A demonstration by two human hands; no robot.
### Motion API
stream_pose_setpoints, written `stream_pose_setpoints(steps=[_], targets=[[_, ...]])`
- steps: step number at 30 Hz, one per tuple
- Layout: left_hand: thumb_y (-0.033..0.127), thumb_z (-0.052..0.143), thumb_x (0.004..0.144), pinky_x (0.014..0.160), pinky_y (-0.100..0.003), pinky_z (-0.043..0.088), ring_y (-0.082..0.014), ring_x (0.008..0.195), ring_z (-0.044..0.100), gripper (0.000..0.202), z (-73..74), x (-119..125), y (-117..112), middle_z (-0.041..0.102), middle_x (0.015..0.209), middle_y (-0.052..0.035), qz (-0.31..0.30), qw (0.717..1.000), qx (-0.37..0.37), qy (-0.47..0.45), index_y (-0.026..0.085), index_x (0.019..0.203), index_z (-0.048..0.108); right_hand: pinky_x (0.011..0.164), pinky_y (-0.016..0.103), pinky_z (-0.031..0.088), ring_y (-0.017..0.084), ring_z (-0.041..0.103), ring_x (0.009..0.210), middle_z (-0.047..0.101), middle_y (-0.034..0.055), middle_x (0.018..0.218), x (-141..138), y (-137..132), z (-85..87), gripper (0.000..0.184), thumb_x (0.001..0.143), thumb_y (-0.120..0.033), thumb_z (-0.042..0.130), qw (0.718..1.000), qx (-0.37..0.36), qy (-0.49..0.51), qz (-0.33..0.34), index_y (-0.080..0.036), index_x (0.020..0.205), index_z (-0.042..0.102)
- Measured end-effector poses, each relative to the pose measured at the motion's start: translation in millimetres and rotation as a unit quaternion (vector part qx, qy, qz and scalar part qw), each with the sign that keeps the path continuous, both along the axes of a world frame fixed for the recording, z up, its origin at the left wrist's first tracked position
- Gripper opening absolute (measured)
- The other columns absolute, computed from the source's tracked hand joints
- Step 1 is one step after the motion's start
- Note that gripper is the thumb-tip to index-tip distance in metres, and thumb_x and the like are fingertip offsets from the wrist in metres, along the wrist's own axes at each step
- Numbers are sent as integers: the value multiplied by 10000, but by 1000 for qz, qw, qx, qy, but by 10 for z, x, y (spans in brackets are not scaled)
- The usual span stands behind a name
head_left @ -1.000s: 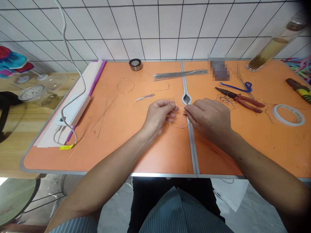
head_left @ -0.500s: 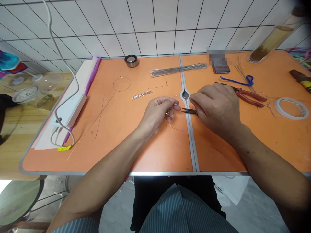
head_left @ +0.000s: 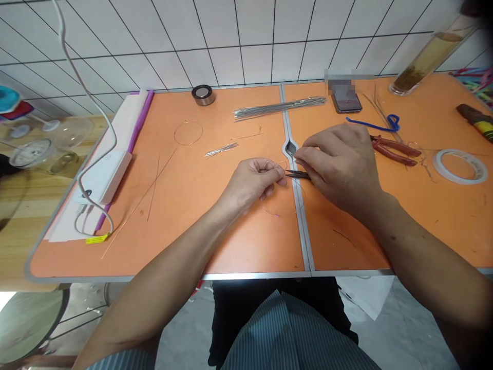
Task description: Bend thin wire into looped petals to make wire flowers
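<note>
My left hand (head_left: pixel 251 183) is curled shut on a thin wire loop (head_left: pixel 281 203), and the loop's lower arc hangs below the fingers over the orange table top (head_left: pixel 246 241). My right hand (head_left: pixel 338 167) grips small black-tipped pliers (head_left: pixel 297 174), most of them hidden in the fingers. Their tips point left, close to the wire at my left fingertips. Part of the wire is hidden inside my left hand. The tips of the red-handled pliers (head_left: pixel 395 151) lie hidden under my right hand.
Straight steel wires (head_left: pixel 279 108), a wire ring (head_left: pixel 188 133) and a small wire bundle (head_left: pixel 221 149) lie on the table. Further off are a phone (head_left: pixel 346 100), blue cord (head_left: pixel 373 123), tape roll (head_left: pixel 460 167), white power strip (head_left: pixel 106 177) and glass tube (head_left: pixel 427 61).
My right hand has moved up and right, over the red pliers' tips, and the small black pliers now show in it. The view has shifted slightly.
</note>
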State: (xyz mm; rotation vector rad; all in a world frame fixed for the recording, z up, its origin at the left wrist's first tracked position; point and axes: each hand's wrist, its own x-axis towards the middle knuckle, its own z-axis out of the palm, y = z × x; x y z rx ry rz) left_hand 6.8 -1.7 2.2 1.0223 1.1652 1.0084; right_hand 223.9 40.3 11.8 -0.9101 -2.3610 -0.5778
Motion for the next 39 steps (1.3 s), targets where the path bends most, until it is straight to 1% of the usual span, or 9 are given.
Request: stream_pose_setpoints(steps=[5,10,12,15,22,26,30,33,39], targets=[[211,772,794,430,-216,323,-61,480,489,86,11,24,-14,780,760,-35,-1,1000,-10,7,173,736,721,950,457,346,253,636,1080,834,24,1087,-7,-3,-19,227,1076,-163,624,999,1,-1,33,-264,931,767],[239,779,777,429,-228,289,-60,462,460,114,22,42,-25,774,735,-46,7,1000,-9,3,179,708,711,940,472,342,276,636,1086,816,57,1117,-37,-53,31,261,1068,-161,575,995,-94,-38,1,-263,977,798],[239,778,770,431,-231,281,-62,459,455,116,28,48,-29,769,720,-50,10,1000,-8,0,178,698,711,925,464,336,271,635,1065,814,59,1097,-47,-64,43,285,1072,-157,555,994,-107,-36,6,-254,960,798],[227,776,759,434,-234,269,-65,455,449,106,40,61,-35,757,697,-51,11,1000,-11,-4,177,691,713,913,454,333,258,637,1033,814,52,1063,-56,-68,34,312,1071,-133,542,995,-100,-26,17,-243,909,787],[221,762,786,438,-240,259,-61,457,440,174,55,89,-62,756,705,-49,17,1000,-15,-6,183,648,663,836,434,309,237,607,923,812,59,1019,-80,-92,4,309,1036,-95,564,997,-69,-13,-6,-231,886,797],[206,758,795,441,-244,265,-65,459,445,163,42,106,-75,760,710,-45,25,1000,-14,-11,184,664,663,784,421,280,214,564,824,780,59,931,-105,-106,6,325,1025,-96,555,998,-65,1,-25,-230,882,814],[242,768,832,443,-247,280,-69,468,458,186,22,125,-82,773,738,-46,44,999,-3,-15,185,681,674,753,411,246,201,504,756,719,47,816,-122,-114,0,312,1025,-129,565,998,-56,0,-42,-227,852,806],[252,764,855,448,-249,294,-72,474,474,200,8,132,-83,776,749,-44,54,998,9,-15,187,686,679,733,405,234,201,486,736,683,49,771,-128,-122,-3,312,1023,-147,567,997,-48,-5,-57,-225,830,799],[243,749,866,462,-251,310,-72,472,474,217,2,139,-86,774,745,-39,69,997,15,-4,191,675,659,693,397,228,211,506,742,707,62,785,-130,-135,-5,285,1013,-147,587,996,-61,5,-66,-229,862,814]])
